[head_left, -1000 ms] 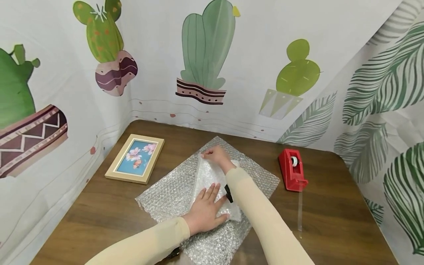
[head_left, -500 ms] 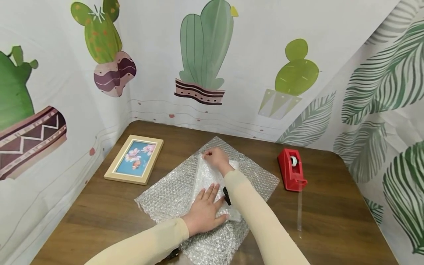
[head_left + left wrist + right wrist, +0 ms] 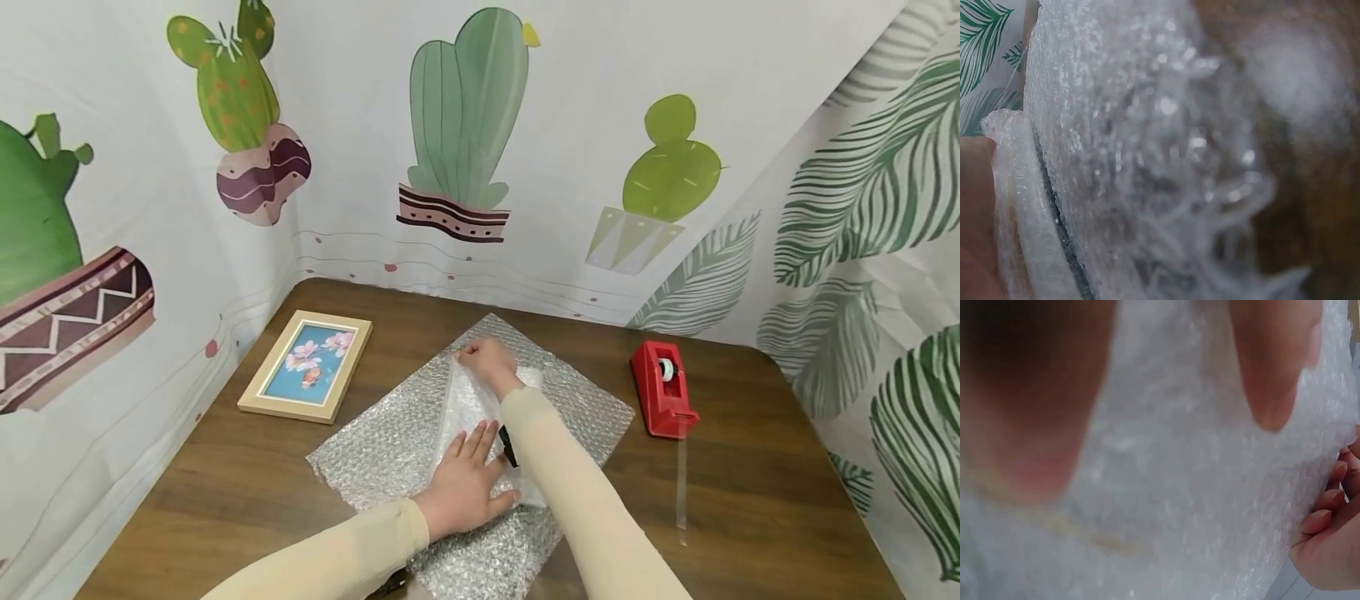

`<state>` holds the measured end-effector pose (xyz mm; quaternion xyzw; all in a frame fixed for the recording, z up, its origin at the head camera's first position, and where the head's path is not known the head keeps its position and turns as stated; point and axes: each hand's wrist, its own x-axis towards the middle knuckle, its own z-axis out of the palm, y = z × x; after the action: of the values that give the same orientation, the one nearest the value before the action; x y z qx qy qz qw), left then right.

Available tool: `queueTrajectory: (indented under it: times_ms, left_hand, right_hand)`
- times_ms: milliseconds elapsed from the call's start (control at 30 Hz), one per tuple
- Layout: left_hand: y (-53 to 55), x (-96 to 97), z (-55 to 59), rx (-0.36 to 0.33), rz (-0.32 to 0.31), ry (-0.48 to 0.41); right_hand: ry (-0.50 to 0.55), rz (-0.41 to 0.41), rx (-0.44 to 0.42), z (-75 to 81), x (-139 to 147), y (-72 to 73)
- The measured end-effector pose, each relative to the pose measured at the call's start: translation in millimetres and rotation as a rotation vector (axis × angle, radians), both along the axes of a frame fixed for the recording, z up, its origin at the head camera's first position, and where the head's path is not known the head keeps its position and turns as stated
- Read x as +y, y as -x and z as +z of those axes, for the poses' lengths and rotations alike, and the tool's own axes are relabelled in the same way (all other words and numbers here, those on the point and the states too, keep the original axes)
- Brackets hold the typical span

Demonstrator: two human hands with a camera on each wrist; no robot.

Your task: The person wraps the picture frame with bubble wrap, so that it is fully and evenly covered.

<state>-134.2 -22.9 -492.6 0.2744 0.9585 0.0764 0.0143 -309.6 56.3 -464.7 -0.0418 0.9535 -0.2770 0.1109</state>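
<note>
A flat bundle of bubble wrap point(image 3: 461, 398) lies on a larger bubble wrap sheet point(image 3: 375, 446). My left hand point(image 3: 463, 487) rests on the bundle with its fingers spread. At the bundle's far left corner, my right hand point(image 3: 489, 363) curls its fingers and pinches the wrap's edge. The right wrist view shows this right hand point(image 3: 1332, 531) at the edge, while blurred left fingers point(image 3: 1269, 375) lie close to the camera. Through the layers of the bundle point(image 3: 1041, 219) a tan strip shows faintly in the left wrist view; what is inside cannot be made out.
A picture frame point(image 3: 306, 367) with a flower print lies at the left of the wooden table point(image 3: 225, 483). A red tape dispenser point(image 3: 663, 387) stands at the right, a long strip of tape point(image 3: 681, 492) hanging toward the near side. Patterned cloth point(image 3: 570, 125) surrounds the table.
The head view has tilted slightly, so everything sits a little lower. My right forearm has shifted slightly left, its hand still at the same corner. My left hand stays flat on the bundle.
</note>
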Motion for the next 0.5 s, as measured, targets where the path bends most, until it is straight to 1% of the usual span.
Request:
queueTrajectory:
  times_ms: [133, 200, 233, 367, 433, 500]
  left_hand:
    - [-0.5, 0.4, -0.3, 0.009, -0.013, -0.023]
    - [-0.4, 0.8, -0.5, -0.002, -0.013, -0.027]
    - [-0.3, 0.9, -1.4, -0.012, -0.013, -0.035]
    - [0.3, 0.6, -3.1, -0.045, 0.007, -0.021]
    - [0.4, 0.6, -3.3, -0.054, 0.014, -0.012]
    - [0.7, 1.4, -2.9, -0.051, 0.015, 0.003]
  right_hand:
    - [-0.008, 0.043, 0.017, 1.4, 4.7, -1.1]
    - [0.001, 0.067, 0.023, 1.9, 7.7, -2.2]
    - [0.012, 0.083, 0.022, 2.1, 9.2, -2.7]
    - [0.084, 0.163, -0.011, 2.6, 15.2, -3.4]
    - [0.117, 0.198, -0.025, 2.1, 18.2, -3.2]
    - [0.131, 0.218, -0.021, 1.0, 21.7, -3.5]
